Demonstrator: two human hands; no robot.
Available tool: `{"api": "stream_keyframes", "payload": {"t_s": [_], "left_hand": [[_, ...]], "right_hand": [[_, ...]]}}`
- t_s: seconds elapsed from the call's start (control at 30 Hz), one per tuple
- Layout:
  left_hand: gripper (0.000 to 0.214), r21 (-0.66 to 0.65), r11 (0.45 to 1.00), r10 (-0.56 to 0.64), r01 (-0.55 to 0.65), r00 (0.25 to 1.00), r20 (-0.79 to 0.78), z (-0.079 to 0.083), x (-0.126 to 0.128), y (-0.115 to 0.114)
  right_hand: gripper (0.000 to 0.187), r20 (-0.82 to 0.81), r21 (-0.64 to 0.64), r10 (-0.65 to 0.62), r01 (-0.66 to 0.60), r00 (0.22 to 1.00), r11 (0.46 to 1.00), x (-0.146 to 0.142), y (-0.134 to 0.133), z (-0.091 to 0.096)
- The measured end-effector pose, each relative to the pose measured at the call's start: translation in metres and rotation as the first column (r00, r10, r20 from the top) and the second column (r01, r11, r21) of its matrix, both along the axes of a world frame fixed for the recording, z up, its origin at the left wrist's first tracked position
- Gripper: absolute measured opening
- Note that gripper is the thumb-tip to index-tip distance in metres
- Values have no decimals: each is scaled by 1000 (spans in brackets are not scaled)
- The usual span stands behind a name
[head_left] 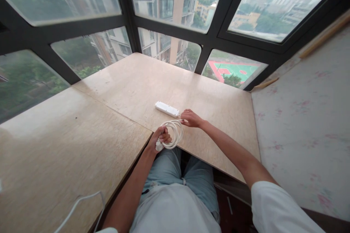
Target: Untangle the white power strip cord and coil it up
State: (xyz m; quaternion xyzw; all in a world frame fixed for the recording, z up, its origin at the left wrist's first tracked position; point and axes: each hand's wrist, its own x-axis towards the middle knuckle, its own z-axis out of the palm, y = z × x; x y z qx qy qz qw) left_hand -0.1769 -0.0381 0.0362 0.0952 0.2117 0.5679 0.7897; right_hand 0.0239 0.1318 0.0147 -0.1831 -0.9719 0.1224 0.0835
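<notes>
A white power strip [166, 109] lies flat on the wooden desk [131, 87] just ahead of my hands. Its white cable [176, 133] is wound into a loop of several turns. My left hand [160, 138] is closed round the lower left of that coil, near the desk's inner corner. My right hand [190, 118] pinches the cable where it leaves the strip, fingers closed on it, just right of the strip's near end. The plug end is hidden inside my left fist or behind the coil.
The desk is L-shaped with a seam [112, 109] between two boards. Dark-framed windows [169, 29] surround it at the back. A pale floral wall [306, 116] stands on the right. Another white cable [79, 204] lies at the lower left. My lap sits below the desk edge.
</notes>
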Motion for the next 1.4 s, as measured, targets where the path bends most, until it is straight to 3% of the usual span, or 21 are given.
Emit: {"api": "stream_keyframes", "payload": {"t_s": [0.13,0.3,0.5,0.6,0.7,0.8,1.0,1.2,1.4], "left_hand": [[25,13,1000,6,-6,998,59,2,-3,7],[28,25,1000,-9,6,990,143,7,5,15],[35,57,997,-61,55,992,113,17,15,28],[36,113,988,-112,105,992,61,26,18,33],[35,182,965,-189,187,982,-1,43,26,41],[33,230,939,-251,253,967,-40,67,37,52],[39,245,918,-296,312,950,-100,108,61,76],[42,288,923,-246,255,967,-71,126,76,102],[42,321,891,-313,322,946,-82,148,102,113]], "right_hand": [[30,-28,-13,-92,92,995,996,22,-6,-1],[20,-39,9,-187,187,982,982,43,-18,4],[24,-98,52,-341,347,935,936,64,-36,15],[22,-235,-14,-373,381,897,924,75,-41,16],[20,-342,-179,-408,368,846,912,81,-45,15],[19,-404,-325,-539,436,739,840,81,-49,13],[26,-432,-567,-774,528,463,632,80,-56,17],[31,-430,-648,-814,494,391,580,84,-52,23],[40,-398,-714,-880,516,259,474,88,-42,6]]}}
